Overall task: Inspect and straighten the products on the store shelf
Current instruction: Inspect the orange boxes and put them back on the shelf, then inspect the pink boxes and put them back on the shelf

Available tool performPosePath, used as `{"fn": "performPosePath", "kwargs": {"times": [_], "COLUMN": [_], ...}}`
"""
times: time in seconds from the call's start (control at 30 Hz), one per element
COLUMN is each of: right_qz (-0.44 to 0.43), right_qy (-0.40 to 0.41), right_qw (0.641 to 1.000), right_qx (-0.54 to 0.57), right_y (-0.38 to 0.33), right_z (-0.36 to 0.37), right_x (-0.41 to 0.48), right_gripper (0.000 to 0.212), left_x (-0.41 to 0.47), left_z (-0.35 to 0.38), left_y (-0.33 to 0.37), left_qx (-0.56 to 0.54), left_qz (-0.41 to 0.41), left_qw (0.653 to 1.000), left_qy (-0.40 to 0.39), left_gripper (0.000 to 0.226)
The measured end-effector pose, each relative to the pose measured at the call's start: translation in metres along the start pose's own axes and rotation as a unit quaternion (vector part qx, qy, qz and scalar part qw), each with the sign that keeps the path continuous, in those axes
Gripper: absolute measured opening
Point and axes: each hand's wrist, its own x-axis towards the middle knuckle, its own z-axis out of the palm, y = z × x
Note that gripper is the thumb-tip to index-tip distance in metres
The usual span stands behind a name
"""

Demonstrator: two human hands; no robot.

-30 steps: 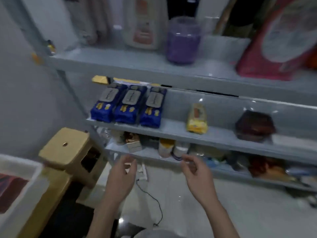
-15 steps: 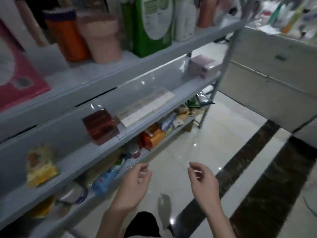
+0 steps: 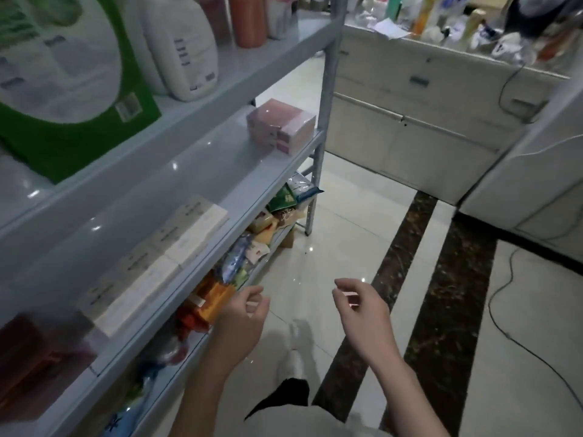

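A grey metal shelf unit (image 3: 176, 197) runs along my left. Its middle shelf carries a row of flat white boxes (image 3: 164, 260), a pink box stack (image 3: 280, 126) at the far end and a dark red pack (image 3: 34, 357) near me. The lowest shelf is crowded with mixed packets, among them an orange packet (image 3: 214, 299). Up top stand a green-and-white bag (image 3: 66, 74) and a white bottle (image 3: 186, 48). My left hand (image 3: 243, 320) hovers beside the lowest shelf's edge, fingers loosely curled, holding nothing. My right hand (image 3: 362, 310) hangs over the floor, also empty.
A white counter with drawers (image 3: 419, 102) stands across the aisle, its top cluttered with bottles. A cable (image 3: 504, 313) trails over the tiled floor (image 3: 340, 216) at right. My foot in a white shoe (image 3: 293, 357) is below my hands.
The view has swung right along the shelf, from the blue packs at the left end to the far end. Both hands stay empty in front of me.
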Motion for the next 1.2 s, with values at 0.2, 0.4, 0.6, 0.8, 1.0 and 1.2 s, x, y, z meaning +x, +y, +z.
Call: {"fn": "performPosePath", "kwargs": {"times": [0.2,0.4,0.6,0.8,1.0,1.2], "right_qz": [-0.007,0.001,-0.046,-0.1,-0.137,-0.179], "right_qy": [0.038,0.032,-0.029,-0.113,-0.177,-0.226], "right_qw": [0.999,0.999,0.998,0.988,0.974,0.957], "right_qx": [-0.005,0.016,0.01,-0.011,-0.008,-0.018], "right_y": [-0.026,-0.019,-0.015,-0.028,-0.048,-0.072], "right_z": [-0.028,-0.054,-0.091,-0.138,-0.14,-0.105], "right_x": [0.098,0.186,0.302,0.401,0.466,0.516], "right_gripper": [0.024,0.021,0.022,0.02,0.014,0.016], "left_x": [0.097,0.17,0.235,0.271,0.294,0.333], "left_z": [0.026,0.062,0.112,0.157,0.177,0.166], "left_y": [0.077,0.131,0.19,0.25,0.271,0.269], "left_qx": [0.05,0.02,0.014,-0.015,-0.04,-0.082], "left_qz": [0.048,0.043,0.017,-0.055,-0.081,-0.113], "left_qw": [0.996,0.998,1.0,0.994,0.985,0.968], "left_qy": [-0.047,-0.044,0.013,0.095,0.145,0.21], "left_gripper": [0.031,0.028,0.013,0.02,0.024,0.023]}}
